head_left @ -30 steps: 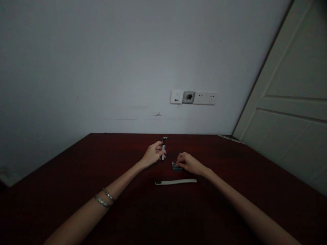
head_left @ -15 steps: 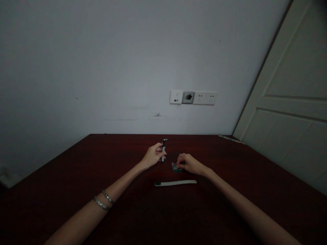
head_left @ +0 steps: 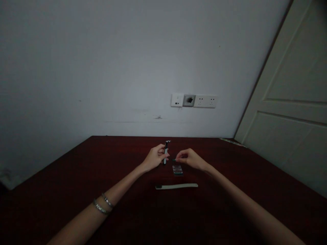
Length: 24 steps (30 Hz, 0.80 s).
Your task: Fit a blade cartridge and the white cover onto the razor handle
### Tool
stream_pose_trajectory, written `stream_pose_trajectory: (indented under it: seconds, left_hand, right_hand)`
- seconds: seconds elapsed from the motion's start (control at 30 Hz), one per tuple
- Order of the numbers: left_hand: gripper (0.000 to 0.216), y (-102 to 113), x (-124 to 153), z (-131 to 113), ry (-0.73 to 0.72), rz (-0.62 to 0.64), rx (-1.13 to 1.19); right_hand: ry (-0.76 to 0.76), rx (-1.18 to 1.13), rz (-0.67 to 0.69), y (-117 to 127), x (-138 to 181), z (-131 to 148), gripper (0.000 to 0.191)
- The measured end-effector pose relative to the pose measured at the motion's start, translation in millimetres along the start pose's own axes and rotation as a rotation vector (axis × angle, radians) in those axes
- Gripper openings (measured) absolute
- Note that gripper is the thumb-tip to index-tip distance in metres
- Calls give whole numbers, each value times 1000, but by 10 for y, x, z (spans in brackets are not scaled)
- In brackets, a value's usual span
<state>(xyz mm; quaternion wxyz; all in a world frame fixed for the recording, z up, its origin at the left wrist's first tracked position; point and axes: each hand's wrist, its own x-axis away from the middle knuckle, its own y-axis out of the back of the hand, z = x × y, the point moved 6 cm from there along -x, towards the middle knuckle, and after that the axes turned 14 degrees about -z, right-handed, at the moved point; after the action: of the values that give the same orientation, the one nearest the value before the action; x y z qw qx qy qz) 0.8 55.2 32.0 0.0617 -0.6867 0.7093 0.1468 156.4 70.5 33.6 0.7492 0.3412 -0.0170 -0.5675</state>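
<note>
Toward the table's (head_left: 102, 170) far edge the left hand (head_left: 154, 158) grips a razor (head_left: 166, 151) upright; the right hand (head_left: 190, 159) pinches a small dark piece (head_left: 174, 160) just beside it, above a little pack (head_left: 177, 169); joining them seemingly needs fine alignment; a white strip (head_left: 176, 186) lies nearer.

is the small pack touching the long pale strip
Apart: the head view shows bare dark table between the small pack and the long pale strip.
</note>
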Motion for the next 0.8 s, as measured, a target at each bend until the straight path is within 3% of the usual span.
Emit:
stream_pose_trajectory:
  seconds: [0.17, 0.53, 0.63, 0.8]
  left_hand:
    - [26, -14, 40, -168, -7, 1, 29]
    - [24, -22, 31, -200, -60, -8, 25]
    - [24, 2, 14, -203, -48, -29, 34]
    - [28, 92, -36, -212, -3, -67, 26]
  right_hand:
    - [34, -63, -44, 50, -71, 273, 19]
    - [100, -5, -126, 59, -33, 410, 18]
    - [247, 102, -160, 126, 2, 529, 17]
    - [616, 382, -179, 243, 133, 776, 22]
